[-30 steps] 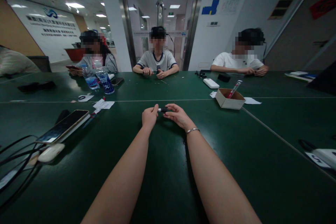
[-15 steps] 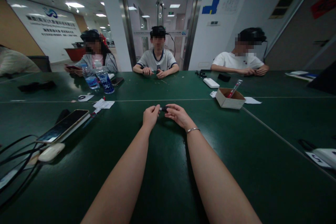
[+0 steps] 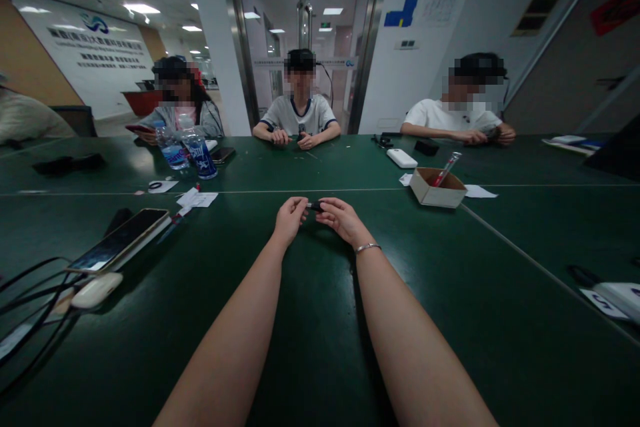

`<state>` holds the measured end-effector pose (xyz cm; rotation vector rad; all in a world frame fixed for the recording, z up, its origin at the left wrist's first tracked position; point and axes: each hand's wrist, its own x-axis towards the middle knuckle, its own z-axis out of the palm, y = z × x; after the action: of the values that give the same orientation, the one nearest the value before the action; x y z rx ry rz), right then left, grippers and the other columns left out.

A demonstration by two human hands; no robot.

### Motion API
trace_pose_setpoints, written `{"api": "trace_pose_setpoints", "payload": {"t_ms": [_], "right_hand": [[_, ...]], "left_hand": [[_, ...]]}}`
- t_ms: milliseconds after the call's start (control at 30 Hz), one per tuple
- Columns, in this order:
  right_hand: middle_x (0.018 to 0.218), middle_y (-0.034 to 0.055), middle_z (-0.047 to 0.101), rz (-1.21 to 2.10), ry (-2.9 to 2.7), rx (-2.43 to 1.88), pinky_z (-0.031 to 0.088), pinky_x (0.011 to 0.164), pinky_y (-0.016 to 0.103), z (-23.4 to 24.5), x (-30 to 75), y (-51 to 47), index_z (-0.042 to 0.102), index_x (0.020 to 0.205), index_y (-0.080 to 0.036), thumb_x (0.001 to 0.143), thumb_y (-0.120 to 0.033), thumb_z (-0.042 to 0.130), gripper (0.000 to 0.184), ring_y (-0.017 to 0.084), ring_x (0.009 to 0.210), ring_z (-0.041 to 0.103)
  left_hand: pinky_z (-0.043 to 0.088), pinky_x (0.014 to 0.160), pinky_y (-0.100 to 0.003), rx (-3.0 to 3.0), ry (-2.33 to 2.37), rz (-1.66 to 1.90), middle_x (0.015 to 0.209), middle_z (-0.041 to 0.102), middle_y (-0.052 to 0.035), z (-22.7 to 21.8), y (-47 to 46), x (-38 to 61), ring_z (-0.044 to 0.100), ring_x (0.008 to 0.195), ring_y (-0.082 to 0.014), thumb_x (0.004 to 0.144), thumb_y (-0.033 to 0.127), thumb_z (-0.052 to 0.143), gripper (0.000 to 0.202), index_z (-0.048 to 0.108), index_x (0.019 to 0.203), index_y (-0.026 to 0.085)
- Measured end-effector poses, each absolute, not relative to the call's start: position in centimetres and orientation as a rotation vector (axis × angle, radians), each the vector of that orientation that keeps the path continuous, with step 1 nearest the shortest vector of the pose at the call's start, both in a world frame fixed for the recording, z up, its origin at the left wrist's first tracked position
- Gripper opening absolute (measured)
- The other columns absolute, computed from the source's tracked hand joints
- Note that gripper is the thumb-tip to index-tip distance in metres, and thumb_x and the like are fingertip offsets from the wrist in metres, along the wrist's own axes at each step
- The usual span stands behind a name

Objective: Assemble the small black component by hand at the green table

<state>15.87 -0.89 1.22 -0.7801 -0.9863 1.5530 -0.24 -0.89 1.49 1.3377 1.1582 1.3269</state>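
Observation:
A small black piece with a shiny metal end (image 3: pixel 315 206) is held between my two hands, just above the table. The fingertips of my left hand (image 3: pixel 291 219) pinch its metal end. My right hand (image 3: pixel 342 219), with a silver bracelet at the wrist, has thumb and fingers closed on the black part. Its exact kind is too small to make out, and the fingers cover part of it.
On the green table (image 3: pixel 320 320), a phone (image 3: pixel 123 238) and cables lie at left. Two water bottles (image 3: pixel 201 157) stand behind paper scraps (image 3: pixel 197 199). A cardboard box (image 3: pixel 440 190) holding a tube is at right. Several people sit opposite.
My left hand has shifted slightly right and up, with its fingertips still at the metal end. My right hand has barely moved.

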Motion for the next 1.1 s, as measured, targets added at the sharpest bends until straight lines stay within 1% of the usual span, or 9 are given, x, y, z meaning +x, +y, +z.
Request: {"api": "trace_pose_setpoints", "payload": {"t_ms": [167, 300, 433, 567, 700, 867, 933, 1000, 1100], "right_hand": [[0.071, 0.0019, 0.069, 1.556, -0.995, -0.78, 0.059, 0.067, 0.025, 1.22, 15.83, -0.9, 0.066, 0.089, -0.017, 0.071, -0.018, 0.079, 0.023, 0.014, 0.063, 0.068], [0.072, 0.0024, 0.07, 1.557, -0.999, -0.781, 0.059, 0.066, 0.025, 1.28, 15.83, -0.94, 0.066, 0.089, -0.016, 0.07, -0.017, 0.079, 0.023, 0.015, 0.063, 0.069], [0.073, 0.0022, 0.07, 1.56, -1.011, -0.778, 0.059, 0.067, 0.026, 1.29, 15.85, -0.96, 0.066, 0.089, -0.016, 0.071, -0.018, 0.079, 0.023, 0.015, 0.063, 0.069], [0.074, 0.0027, 0.07, 1.56, -1.012, -0.78, 0.059, 0.067, 0.025, 1.2, 15.83, -0.92, 0.066, 0.089, -0.016, 0.071, -0.017, 0.078, 0.022, 0.014, 0.063, 0.069], [0.074, 0.0032, 0.071, 1.565, -1.009, -0.765, 0.059, 0.066, 0.025, 1.01, 15.82, -0.8, 0.066, 0.09, -0.015, 0.07, -0.017, 0.078, 0.023, 0.015, 0.063, 0.069], [0.074, 0.0018, 0.07, 1.574, -1.018, -0.767, 0.059, 0.066, 0.025, 0.83, 15.85, -0.64, 0.065, 0.09, -0.016, 0.07, -0.016, 0.079, 0.024, 0.014, 0.063, 0.069], [0.074, 0.0017, 0.07, 1.572, -1.027, -0.762, 0.059, 0.066, 0.024, 0.83, 15.87, -0.64, 0.066, 0.09, -0.016, 0.071, -0.017, 0.079, 0.024, 0.014, 0.063, 0.068], [0.074, 0.0015, 0.07, 1.572, -1.028, -0.758, 0.059, 0.067, 0.025, 0.87, 15.91, -0.69, 0.065, 0.09, -0.017, 0.071, -0.017, 0.078, 0.023, 0.014, 0.063, 0.068], [0.075, 0.0018, 0.07, 1.573, -1.024, -0.761, 0.059, 0.067, 0.025, 0.98, 15.96, -0.79, 0.065, 0.091, -0.016, 0.071, -0.017, 0.078, 0.023, 0.014, 0.064, 0.069]], "left_hand": [[0.043, 0.05, -0.018, 1.319, 1.139, 1.367, 0.098, 0.061, -0.0061, 1.31, -0.83, -0.23, 0.058, 0.07, -0.0118, 0.073, 0.027, 0.064, 0.034, 0.057, 0.105, 0.018], [0.04, 0.048, -0.019, 1.322, 1.167, 1.319, 0.087, 0.061, -0.0055, 1.29, -0.84, -0.3, 0.055, 0.063, -0.011, 0.079, 0.031, 0.059, 0.028, 0.057, 0.102, 0.016], [0.042, 0.053, -0.019, 1.329, 1.151, 1.355, 0.091, 0.061, -0.0051, 1.27, -0.76, -0.31, 0.058, 0.071, -0.0124, 0.074, 0.025, 0.063, 0.031, 0.057, 0.103, 0.017], [0.037, 0.047, -0.019, 1.287, 1.17, 1.277, 0.073, 0.057, -0.0015, 1.3, -0.74, -0.2, 0.051, 0.056, -0.0103, 0.082, 0.032, 0.054, 0.026, 0.056, 0.102, 0.016], [0.039, 0.05, -0.018, 1.331, 1.165, 1.344, 0.083, 0.057, -0.0016, 1.32, -0.81, -0.07, 0.053, 0.063, -0.0101, 0.074, 0.024, 0.062, 0.029, 0.054, 0.101, 0.017], [0.035, 0.047, -0.018, 1.311, 1.178, 1.297, 0.07, 0.053, 0.0014, 1.09, -0.71, 0.02, 0.047, 0.053, -0.0089, 0.08, 0.028, 0.057, 0.023, 0.051, 0.099, 0.017], [0.037, 0.051, -0.018, 1.334, 1.18, 1.371, 0.079, 0.055, -0.0002, 1.05, -0.68, -0.01, 0.05, 0.059, -0.009, 0.074, 0.022, 0.063, 0.031, 0.051, 0.102, 0.017], [0.037, 0.05, -0.019, 1.296, 1.192, 1.363, 0.083, 0.057, -0.0013, 1.09, -0.7, -0.07, 0.051, 0.059, -0.0094, 0.076, 0.026, 0.063, 0.032, 0.05, 0.104, 0.018], [0.032, 0.046, -0.019, 1.266, 1.181, 1.267, 0.068, 0.053, 0.0018, 1.18, -0.75, -0.14, 0.045, 0.049, -0.0086, 0.084, 0.036, 0.054, 0.026, 0.053, 0.101, 0.017]]}}
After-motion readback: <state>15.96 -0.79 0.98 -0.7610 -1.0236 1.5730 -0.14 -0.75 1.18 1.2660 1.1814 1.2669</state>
